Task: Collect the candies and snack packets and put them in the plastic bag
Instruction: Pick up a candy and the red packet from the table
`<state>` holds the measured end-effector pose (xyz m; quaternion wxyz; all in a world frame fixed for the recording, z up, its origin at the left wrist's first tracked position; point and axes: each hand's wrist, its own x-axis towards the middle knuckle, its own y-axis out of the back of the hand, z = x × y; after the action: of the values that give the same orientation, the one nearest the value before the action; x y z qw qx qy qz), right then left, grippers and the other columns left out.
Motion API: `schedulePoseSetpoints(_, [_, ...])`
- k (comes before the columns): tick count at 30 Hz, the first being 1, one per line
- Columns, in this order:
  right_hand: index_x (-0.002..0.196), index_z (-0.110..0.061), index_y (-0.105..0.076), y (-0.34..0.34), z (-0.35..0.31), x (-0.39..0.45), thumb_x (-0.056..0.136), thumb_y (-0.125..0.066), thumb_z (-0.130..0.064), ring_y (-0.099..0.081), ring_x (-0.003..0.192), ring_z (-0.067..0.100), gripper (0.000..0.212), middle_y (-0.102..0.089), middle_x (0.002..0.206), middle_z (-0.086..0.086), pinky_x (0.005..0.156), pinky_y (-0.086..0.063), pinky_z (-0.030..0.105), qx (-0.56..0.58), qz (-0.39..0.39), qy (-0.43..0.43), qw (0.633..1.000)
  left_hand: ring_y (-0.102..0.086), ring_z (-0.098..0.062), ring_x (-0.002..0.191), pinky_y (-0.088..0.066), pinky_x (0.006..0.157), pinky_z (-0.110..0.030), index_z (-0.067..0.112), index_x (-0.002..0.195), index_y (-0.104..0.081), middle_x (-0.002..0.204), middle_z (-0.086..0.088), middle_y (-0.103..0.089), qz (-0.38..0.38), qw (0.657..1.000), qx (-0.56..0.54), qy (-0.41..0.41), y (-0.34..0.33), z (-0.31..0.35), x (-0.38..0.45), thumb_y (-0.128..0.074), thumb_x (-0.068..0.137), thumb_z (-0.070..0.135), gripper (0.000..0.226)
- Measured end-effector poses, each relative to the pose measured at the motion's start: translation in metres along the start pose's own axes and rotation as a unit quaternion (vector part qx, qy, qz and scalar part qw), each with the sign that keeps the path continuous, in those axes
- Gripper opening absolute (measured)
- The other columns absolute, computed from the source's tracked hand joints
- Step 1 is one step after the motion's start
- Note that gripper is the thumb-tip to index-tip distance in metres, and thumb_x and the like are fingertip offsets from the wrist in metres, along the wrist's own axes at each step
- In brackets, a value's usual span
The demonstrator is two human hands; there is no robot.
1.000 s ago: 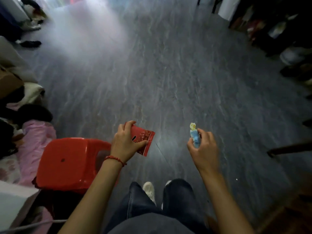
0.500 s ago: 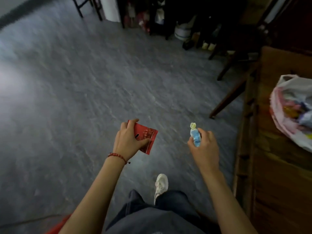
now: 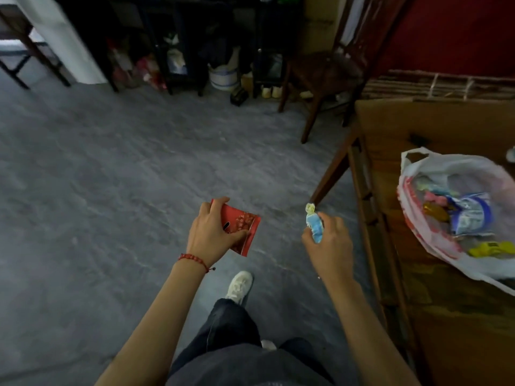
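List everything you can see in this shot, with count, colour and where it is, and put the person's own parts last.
snack packet: one, red, held in the left hand over the floor
wrapped candy: one, pale blue with a yellowish twisted end, in the right hand
plastic bag: one, white with red print, open on the wooden table, with sweets and packets inside
wooden table: one, brown, at the right
wooden chair: one, dark brown, behind the table
floor: grey, stone-patterned
white bucket: one, by the dark shelving at the back
bracelet: one, red beads, on the left wrist
shoe: one plainly seen, white
left hand: grips the packet
right hand: grips the candy
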<state>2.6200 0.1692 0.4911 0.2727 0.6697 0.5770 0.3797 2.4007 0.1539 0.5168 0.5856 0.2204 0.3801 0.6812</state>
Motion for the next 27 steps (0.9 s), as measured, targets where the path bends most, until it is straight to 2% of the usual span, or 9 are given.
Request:
schedulePoseSetpoints(4, [0.107, 0.000, -0.058, -0.007, -0.002, 0.038, 0.075, -0.072, -0.012, -0.056, 0.077, 0.025, 0.036, -0.058, 0.093, 0.018, 0.060, -0.046, 0.031, -0.004, 0.037, -0.061, 0.997, -0.050, -0.026, 0.104, -0.043, 0.084, -0.035, 0.017, 0.132, -0.037, 0.123, -0.010, -0.044, -0.047, 0.997, 0.019, -0.058, 0.007, 0.018, 0.070, -0.077, 0.068, 0.036, 0.078])
schedulePoseSetpoints(11, [0.102, 0.000, -0.059, 0.006, 0.010, 0.057, 0.070, -0.075, -0.008, -0.056, 0.076, 0.023, 0.037, -0.059, 0.088, 0.018, 0.061, -0.042, 0.026, -0.044, 0.144, -0.163, 0.975, -0.051, -0.026, 0.102, -0.046, 0.083, -0.037, 0.015, 0.131, -0.040, 0.119, -0.012, -0.045, -0.138, 0.972, 0.028, -0.189, -0.011, 0.073, 0.147, -0.080, 0.065, 0.034, 0.079])
schedulePoseSetpoints(16, [0.101, 0.002, -0.059, 0.029, 0.037, 0.040, 0.067, -0.076, -0.003, -0.050, 0.074, 0.021, 0.039, -0.057, 0.085, 0.017, 0.061, -0.038, 0.026, -0.060, 0.210, -0.257, 0.941, -0.049, -0.026, 0.104, -0.045, 0.087, -0.037, 0.014, 0.131, -0.040, 0.121, -0.012, -0.045, -0.220, 0.934, 0.040, -0.279, -0.052, 0.125, 0.157, -0.080, 0.064, 0.035, 0.081])
schedulePoseSetpoints(22, [0.099, 0.001, -0.060, 0.063, 0.082, 0.018, 0.068, -0.075, -0.004, -0.056, 0.070, 0.027, 0.035, -0.057, 0.081, 0.016, 0.060, -0.039, 0.025, -0.097, 0.262, -0.343, 0.897, -0.049, -0.024, 0.102, -0.036, 0.082, -0.025, 0.013, 0.129, -0.042, 0.119, -0.013, -0.047, -0.281, 0.892, 0.028, -0.354, -0.113, 0.195, 0.148, -0.081, 0.064, 0.031, 0.079])
schedulePoseSetpoints(27, [0.110, 0.000, -0.058, 0.093, 0.124, 0.018, 0.074, -0.071, -0.009, -0.057, 0.082, 0.027, 0.039, -0.058, 0.094, 0.018, 0.067, -0.038, 0.025, -0.094, 0.278, -0.385, 0.875, -0.046, -0.024, 0.105, -0.034, 0.084, -0.025, 0.014, 0.131, -0.040, 0.122, -0.013, -0.045, -0.298, 0.868, 0.036, -0.394, -0.160, 0.245, 0.143, -0.080, 0.064, 0.035, 0.080])
